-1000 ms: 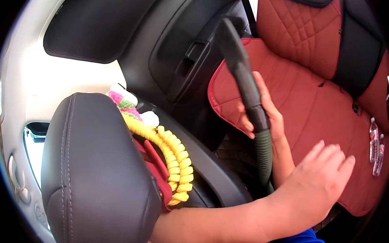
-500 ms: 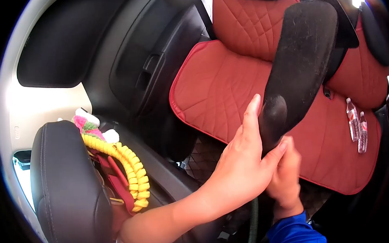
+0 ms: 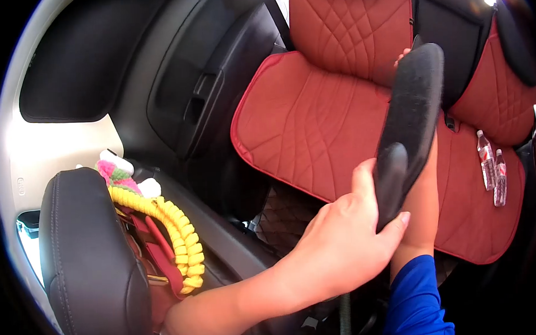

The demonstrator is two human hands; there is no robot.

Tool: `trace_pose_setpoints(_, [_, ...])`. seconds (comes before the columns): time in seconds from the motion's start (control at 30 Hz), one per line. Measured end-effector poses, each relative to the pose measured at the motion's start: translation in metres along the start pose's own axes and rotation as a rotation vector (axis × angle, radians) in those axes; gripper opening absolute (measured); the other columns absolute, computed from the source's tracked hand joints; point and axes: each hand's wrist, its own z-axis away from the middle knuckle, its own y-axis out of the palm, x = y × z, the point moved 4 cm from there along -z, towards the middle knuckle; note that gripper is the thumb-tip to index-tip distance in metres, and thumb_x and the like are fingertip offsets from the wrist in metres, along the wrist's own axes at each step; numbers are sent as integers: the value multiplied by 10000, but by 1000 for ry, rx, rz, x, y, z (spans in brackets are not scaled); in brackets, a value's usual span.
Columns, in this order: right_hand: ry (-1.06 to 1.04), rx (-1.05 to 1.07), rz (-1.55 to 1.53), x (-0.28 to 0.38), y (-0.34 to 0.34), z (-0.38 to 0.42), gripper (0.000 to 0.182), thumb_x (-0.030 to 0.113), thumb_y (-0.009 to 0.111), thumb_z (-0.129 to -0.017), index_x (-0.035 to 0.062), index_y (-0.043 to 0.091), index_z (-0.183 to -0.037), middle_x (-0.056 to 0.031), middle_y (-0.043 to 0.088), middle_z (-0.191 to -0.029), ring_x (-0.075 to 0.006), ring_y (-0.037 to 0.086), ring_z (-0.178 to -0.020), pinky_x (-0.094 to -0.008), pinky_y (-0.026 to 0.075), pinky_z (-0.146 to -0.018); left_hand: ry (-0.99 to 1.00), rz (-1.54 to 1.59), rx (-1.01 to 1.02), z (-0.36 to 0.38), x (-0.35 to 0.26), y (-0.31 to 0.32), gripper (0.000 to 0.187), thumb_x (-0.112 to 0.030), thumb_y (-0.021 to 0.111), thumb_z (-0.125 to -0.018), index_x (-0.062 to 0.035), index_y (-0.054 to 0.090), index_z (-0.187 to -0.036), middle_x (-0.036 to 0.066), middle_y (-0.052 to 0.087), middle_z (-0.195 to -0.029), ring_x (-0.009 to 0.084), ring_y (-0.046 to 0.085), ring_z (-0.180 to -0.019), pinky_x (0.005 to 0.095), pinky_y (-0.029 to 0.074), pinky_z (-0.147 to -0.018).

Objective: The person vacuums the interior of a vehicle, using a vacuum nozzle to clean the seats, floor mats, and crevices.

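- We have the black nozzle (image 3: 413, 97) raised over the red rear seat (image 3: 308, 122), broad end up and far, narrow end near.
- Left hand (image 3: 335, 239): fingers closed around the narrow end, gripping it; thumb on the right side, index finger along the left.
- Right hand (image 3: 402, 57): mostly hidden behind the nozzle, with only fingertips showing by its far end. We cannot tell whether its fingers are open or closed. The forearm runs up from the blue sleeve (image 3: 415, 298).
- Ribbed hose (image 3: 345, 318): at the near edge, below the left wrist. Its join to the nozzle is not visible.
- Left side: a dark headrest (image 3: 94, 250), with a yellow coiled loop (image 3: 181, 229) just beside it.
- Right side: two clear bottles (image 3: 485, 160) lying on the seat, side by side.
- Our judgement, step in hand: handling and orienting the nozzle.
- Our judgement, what a further move calls for: a firm left grip on the narrow end, the broad end clear of the seatback, and slack in the hose.
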Motion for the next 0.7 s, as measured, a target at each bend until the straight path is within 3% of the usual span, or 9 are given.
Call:
trace_pose_setpoints(0.07, [108, 58, 138, -33, -24, -1, 269, 232, 479, -1027, 2, 548, -1148, -133, 651, -1051, -248, 676, -916, -388, 580, -793, 111, -89, -72, 4, 1, 8, 668, -262, 596, -903, 89, 253, -1357, 312, 653, -856, 474, 657, -816, 520, 538, -712])
trace_pose_setpoints(0.13, [352, 13, 169, -53, 9, 22, 237, 164, 454, -1011, 12, 514, -1183, -112, 635, -1039, -233, 655, -885, -389, 575, -768, 245, -182, -120, 4, 3, 14, 684, -253, 612, -899, 113, 271, -1366, 278, 647, -816, 421, 671, -746, 468, 561, -686])
trace_pose_setpoints(0.2, [415, 77, 169, -82, 35, 44, 225, 167, 451, -1003, 25, 510, -1168, -93, 609, -996, -175, 619, -798, -355, 560, -714, 299, -280, -103, 8, 1, 20, 713, -242, 646, -876, 128, 317, -1388, 246, 638, -914, 337, 686, -729, 396, 568, -619])
trace_pose_setpoints(0.3, [492, 57, 281, -145, 64, 72, 239, 95, 574, -950, 36, 515, -1174, -41, 619, -927, -91, 558, -633, -251, 511, -556, 182, -353, -16, 10, -6, 16, 612, -264, 610, -908, 120, 415, -1342, 257, 641, -1032, 343, 689, -884, 398, 565, -768])
trace_pose_setpoints(0.4, [281, 162, 374, -189, 122, 88, 253, 69, 623, -921, 7, 532, -1149, -61, 656, -908, -91, 600, -657, -225, 496, -525, 198, -393, -9, 8, -6, 16, 690, -260, 617, -904, 95, 320, -1415, 247, 632, -1040, 390, 671, -920, 436, 551, -794])
trace_pose_setpoints(0.43, [192, 214, 471, -203, 141, 89, 165, 69, 627, -916, 4, 586, -1063, -49, 670, -885, -96, 631, -704, -245, 515, -580, 183, -392, -27, 10, -7, 15, 690, -260, 617, -904, 95, 320, -1415, 247, 632, -1040, 390, 671, -920, 436, 551, -794])
trace_pose_setpoints(0.53, [-209, 295, 760, -220, 210, 91, 59, 51, 627, -884, 29, 657, -929, -85, 714, -965, -196, 697, -830, -307, 531, -755, 284, -326, -374, 23, -15, 8, 385, -143, 567, -834, -7, 603, -1193, 131, 637, -895, 253, 608, -773, 402, 492, -697])
trace_pose_setpoints(0.63, [-633, 567, 832, -264, 246, 84, 122, 44, 637, -837, 49, 675, -953, -101, 692, -1030, -294, 669, -952, -381, 532, -814, 304, -506, -384, 27, -17, 1, 498, -151, 545, -861, -12, 524, -1338, 143, 641, -911, 256, 616, -778, 385, 495, -625])
trace_pose_setpoints(0.7, [-555, 808, 1112, -307, 242, 90, 181, 64, 625, -853, 66, 699, -1017, -94, 671, -1151, -294, 604, -1142, -381, 496, -945, 307, -542, -396, 30, -18, 0, 481, -157, 534, -871, -21, 530, -1331, 143, 644, -924, 258, 620, -788, 374, 497, -640])
